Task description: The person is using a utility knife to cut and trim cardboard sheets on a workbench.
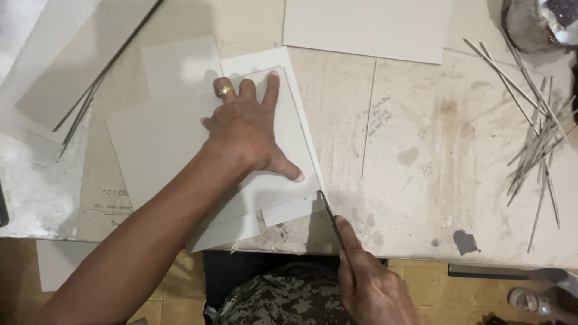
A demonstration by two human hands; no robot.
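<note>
Pressing flat, the left hand (247, 135), fingers spread, pins a grey rectangular card template (283, 120) on white board (295, 207) near the table (421, 150) edge, preventing slippage. The right hand (370, 283) grips a thin dark blade (330, 213), tip against the template's lower corner.

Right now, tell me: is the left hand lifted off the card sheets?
No, the left hand lies flat, fingers spread, pressing the grey card sheet onto the worktable.
</note>
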